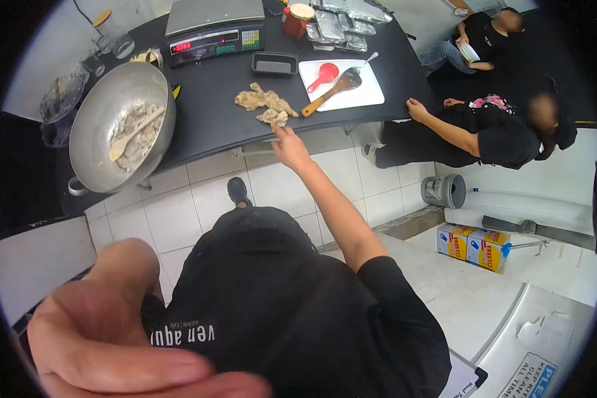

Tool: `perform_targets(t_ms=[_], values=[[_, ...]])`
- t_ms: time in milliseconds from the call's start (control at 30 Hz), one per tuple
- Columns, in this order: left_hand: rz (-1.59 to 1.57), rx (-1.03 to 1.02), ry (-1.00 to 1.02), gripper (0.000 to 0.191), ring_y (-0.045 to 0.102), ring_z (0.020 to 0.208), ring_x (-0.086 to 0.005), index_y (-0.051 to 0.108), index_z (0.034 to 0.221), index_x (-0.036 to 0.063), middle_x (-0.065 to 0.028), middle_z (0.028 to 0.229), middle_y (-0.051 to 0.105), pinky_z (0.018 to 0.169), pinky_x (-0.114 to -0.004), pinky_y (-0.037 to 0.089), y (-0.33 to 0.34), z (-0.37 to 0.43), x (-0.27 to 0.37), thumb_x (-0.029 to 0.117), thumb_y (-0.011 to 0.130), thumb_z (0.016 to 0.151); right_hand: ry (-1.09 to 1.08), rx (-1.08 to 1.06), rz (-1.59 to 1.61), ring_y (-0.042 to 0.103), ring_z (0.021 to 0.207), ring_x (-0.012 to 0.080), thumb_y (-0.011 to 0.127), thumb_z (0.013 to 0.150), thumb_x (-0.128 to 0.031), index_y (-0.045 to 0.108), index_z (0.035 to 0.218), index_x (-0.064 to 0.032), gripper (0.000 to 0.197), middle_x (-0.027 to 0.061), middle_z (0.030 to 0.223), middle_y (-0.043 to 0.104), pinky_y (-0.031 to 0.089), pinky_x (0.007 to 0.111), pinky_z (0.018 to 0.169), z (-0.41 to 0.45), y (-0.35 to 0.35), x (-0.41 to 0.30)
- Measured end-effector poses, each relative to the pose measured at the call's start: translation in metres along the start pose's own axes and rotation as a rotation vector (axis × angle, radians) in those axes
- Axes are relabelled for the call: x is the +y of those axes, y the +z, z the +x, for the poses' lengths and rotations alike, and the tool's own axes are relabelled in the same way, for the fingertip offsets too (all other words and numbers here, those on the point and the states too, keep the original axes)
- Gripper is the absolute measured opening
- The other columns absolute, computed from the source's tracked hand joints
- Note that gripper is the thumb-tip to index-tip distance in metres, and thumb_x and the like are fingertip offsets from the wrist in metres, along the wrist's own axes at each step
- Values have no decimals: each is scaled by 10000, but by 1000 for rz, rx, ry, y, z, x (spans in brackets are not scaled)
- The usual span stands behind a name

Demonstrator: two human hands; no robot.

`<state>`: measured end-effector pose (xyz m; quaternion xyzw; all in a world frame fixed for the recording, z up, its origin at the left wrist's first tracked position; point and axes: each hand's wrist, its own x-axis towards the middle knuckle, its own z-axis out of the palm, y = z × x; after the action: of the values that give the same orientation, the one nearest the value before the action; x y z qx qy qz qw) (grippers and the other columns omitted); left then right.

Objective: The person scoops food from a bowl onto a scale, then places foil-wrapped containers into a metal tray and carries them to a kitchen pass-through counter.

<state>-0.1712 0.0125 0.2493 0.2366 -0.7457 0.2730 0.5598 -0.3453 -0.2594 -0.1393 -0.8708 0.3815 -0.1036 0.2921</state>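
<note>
My right hand (291, 148) reaches to the near edge of the black table (209, 107). Its fingertips meet the close end of a crumpled tan cloth (263, 99); whether they grip it is unclear. Large and blurred at lower left, my left hand (114, 333) is raised close to the camera with bent fingers, partly cut off by the frame. Left of the cloth, a big metal wok (87, 124) holds a pale, lumpy food mixture (138, 124) and a wooden spoon (129, 139). Beyond the cloth lies a dark rectangular loaf pan (275, 63).
A white tray (373, 94) carries a red measuring cup (324, 75) and a wooden spatula (331, 93). Behind stand a digital scale (214, 25), a red jug (297, 22) and stacked foil packs (341, 25). One person (497, 132) stands at right; another (487, 40) sits behind.
</note>
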Motion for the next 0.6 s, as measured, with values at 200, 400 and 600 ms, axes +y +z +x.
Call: perform_targets(t_ms=[200, 400, 600], values=[[176, 11, -422, 174, 631, 687, -221, 587, 848, 61, -133, 810, 660, 644, -320, 519, 18, -38, -70, 192, 497, 917, 134, -71, -257, 388, 1258, 476, 588, 892, -389, 349, 1447, -233, 624, 267, 1415, 332, 376, 552, 1015, 95, 25, -49], [55, -195, -1178, 368, 671, 768, -209, 663, 1022, -19, -160, 967, 687, 714, -316, 531, 35, -163, -117, -134, 439, 753, 110, -38, -390, 262, 1368, 463, 512, 908, -521, 425, 1416, -226, 594, 245, 1481, 295, 233, 574, 1100, 133, 61, -32], [-351, -132, -1961, 422, 594, 1115, -220, 507, 1341, 103, -132, 1265, 593, 948, -340, 446, 117, -313, -124, 178, 543, 928, -107, -221, -190, 582, 1100, 285, 543, 918, -458, 562, 1275, -100, 506, 149, 1206, 596, 507, 416, 841, 168, 69, 39]])
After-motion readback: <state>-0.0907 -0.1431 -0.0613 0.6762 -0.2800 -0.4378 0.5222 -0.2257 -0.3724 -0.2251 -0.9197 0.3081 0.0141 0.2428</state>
